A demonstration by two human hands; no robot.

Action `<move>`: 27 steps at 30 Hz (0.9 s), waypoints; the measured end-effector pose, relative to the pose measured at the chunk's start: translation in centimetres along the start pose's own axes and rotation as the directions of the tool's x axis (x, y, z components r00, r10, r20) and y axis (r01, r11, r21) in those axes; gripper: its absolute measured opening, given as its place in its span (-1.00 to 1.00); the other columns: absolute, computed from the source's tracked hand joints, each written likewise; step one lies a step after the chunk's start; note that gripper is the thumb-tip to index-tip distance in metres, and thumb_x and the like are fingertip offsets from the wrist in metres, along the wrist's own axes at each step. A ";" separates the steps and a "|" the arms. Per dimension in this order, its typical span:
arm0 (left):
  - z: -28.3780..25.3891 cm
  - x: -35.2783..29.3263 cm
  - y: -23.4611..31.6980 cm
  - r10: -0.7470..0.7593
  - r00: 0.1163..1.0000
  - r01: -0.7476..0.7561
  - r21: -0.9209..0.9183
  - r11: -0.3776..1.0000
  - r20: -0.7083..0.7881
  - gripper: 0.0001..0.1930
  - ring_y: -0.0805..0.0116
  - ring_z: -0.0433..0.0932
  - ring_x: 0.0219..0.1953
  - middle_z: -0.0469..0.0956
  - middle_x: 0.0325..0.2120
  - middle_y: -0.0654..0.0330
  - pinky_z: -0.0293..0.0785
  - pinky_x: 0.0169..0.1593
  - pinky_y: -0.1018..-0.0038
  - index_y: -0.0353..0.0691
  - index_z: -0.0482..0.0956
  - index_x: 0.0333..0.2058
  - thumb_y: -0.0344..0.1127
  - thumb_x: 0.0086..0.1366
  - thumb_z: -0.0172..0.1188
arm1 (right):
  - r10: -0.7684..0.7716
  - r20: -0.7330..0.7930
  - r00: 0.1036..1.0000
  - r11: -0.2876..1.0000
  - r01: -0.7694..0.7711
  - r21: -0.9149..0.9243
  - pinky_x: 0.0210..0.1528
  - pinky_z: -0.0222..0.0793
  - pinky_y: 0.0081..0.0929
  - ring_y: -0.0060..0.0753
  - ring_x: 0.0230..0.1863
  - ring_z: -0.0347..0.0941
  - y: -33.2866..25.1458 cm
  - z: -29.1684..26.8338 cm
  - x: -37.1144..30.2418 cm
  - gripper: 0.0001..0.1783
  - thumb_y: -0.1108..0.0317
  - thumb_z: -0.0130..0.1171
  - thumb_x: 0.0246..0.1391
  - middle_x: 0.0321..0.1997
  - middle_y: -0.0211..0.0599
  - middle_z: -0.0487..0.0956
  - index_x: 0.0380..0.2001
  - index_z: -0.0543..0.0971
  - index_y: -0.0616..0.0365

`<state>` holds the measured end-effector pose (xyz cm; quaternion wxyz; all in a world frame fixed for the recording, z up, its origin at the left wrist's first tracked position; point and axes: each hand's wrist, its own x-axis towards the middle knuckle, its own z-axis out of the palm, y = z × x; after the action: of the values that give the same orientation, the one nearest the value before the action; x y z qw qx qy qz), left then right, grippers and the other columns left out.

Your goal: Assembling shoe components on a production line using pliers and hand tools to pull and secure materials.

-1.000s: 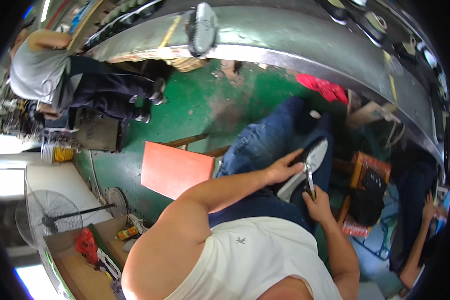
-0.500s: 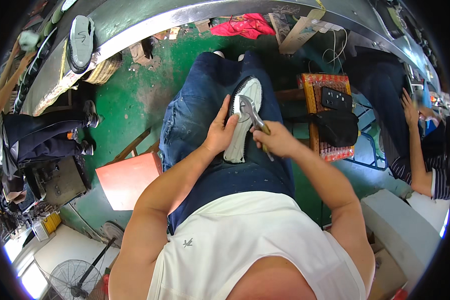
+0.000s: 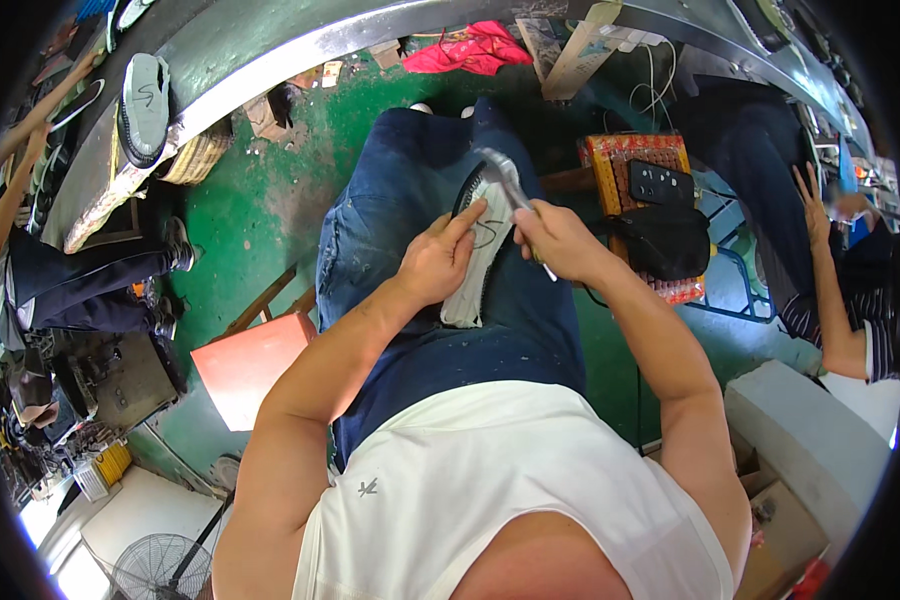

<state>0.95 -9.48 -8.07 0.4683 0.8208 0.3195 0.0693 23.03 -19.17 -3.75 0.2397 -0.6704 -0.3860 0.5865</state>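
A pale shoe (image 3: 482, 232), bottom side up with a dark stitched edge and a handwritten mark, lies along my thighs. My left hand (image 3: 438, 258) grips it from its left side, index finger stretched over the bottom near the mark. In my right hand (image 3: 558, 240) is a pair of metal shoemaker's pincers (image 3: 510, 182), the fingers wrapped round the handle. Their head is over the toe end and slightly blurred; whether it touches the shoe I cannot tell.
Another shoe (image 3: 145, 110) lies bottom up on the metal-edged bench (image 3: 260, 85). A stool at right bears a phone (image 3: 660, 183) and a black pouch (image 3: 660, 242). A pink-topped stool (image 3: 255, 365) stands left. Co-workers sit on both sides; one hand (image 3: 815, 205) shows at right.
The pincers have swung from the middle of the shoe's bottom up toward the toe end. My left hand has shifted, its index finger now lying across the bottom. The view has shifted slightly.
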 end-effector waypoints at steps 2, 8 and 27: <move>0.5 -0.3 -0.9 0.093 0.996 -0.093 0.036 0.995 0.010 -0.49 -0.22 0.58 -0.05 0.55 0.01 -0.13 0.52 0.06 0.15 0.01 0.28 0.35 -0.32 0.45 0.00 | -0.055 -0.023 0.998 0.972 0.048 -0.229 -0.40 0.41 -0.27 -0.29 -0.55 0.49 -0.5 0.0 1.4 -0.48 0.01 -0.10 0.43 -0.56 -0.18 0.52 -0.37 0.50 0.30; 0.4 -0.9 0.7 -0.404 0.914 0.404 -0.092 0.910 0.021 -0.34 -0.18 0.46 0.21 0.46 0.15 -0.26 0.38 0.25 0.26 -0.30 0.10 0.40 -0.21 0.44 0.10 | -0.169 -0.064 0.984 0.954 0.146 -0.262 -0.23 0.43 -0.10 0.10 -0.35 0.56 -0.5 0.9 1.0 -0.47 0.00 -0.09 0.41 -0.43 0.09 0.58 -0.33 0.51 0.34; -2.4 1.1 -1.4 -0.280 0.816 0.562 -0.582 0.589 0.505 -0.44 0.43 0.56 -0.11 0.60 -0.08 0.31 0.47 -0.17 0.32 -0.05 0.39 0.23 -0.15 0.30 0.35 | -0.198 0.217 0.956 0.650 0.294 -0.700 -0.09 0.48 -0.05 0.22 -0.20 0.58 0.1 5.0 -5.7 -0.71 0.24 0.17 0.23 -0.25 0.15 0.62 -0.23 0.56 0.31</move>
<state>0.17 -6.60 -8.07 0.7990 0.4716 0.3643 -0.0803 18.11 -24.43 -1.44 0.0084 -0.6146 -0.6873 0.3870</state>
